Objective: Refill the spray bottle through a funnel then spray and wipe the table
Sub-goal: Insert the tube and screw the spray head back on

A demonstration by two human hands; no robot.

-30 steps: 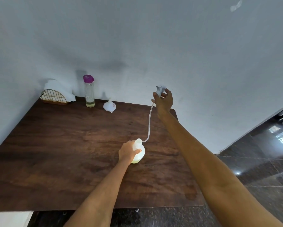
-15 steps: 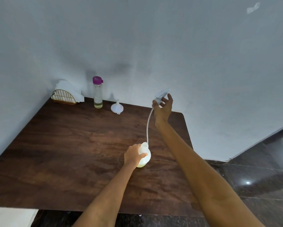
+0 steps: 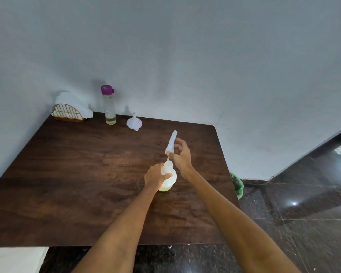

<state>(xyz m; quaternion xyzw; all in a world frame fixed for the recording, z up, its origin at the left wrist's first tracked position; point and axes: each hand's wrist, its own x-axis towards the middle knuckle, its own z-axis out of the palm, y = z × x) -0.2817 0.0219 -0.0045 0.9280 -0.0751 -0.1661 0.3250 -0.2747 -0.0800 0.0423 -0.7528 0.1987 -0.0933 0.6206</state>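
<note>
Spray bottle (image 3: 168, 179) stands upright on the dark wood surface (image 3: 77, 174), right of centre, a little yellowish liquid at its base; left hand (image 3: 155, 177) grips it around the shoulder. Right hand (image 3: 180, 154) pinches the sprayer head (image 3: 171, 141) just above the bottle's neck, dip tube (image 3: 167, 159) running into the neck. Along the back edge near the wall: funnel (image 3: 134, 123), purple-capped bottle (image 3: 108, 105), napkin holder (image 3: 68, 113).

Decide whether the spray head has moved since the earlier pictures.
Yes. The right hand has brought the spray head down from wall height to just above the bottle.
</note>
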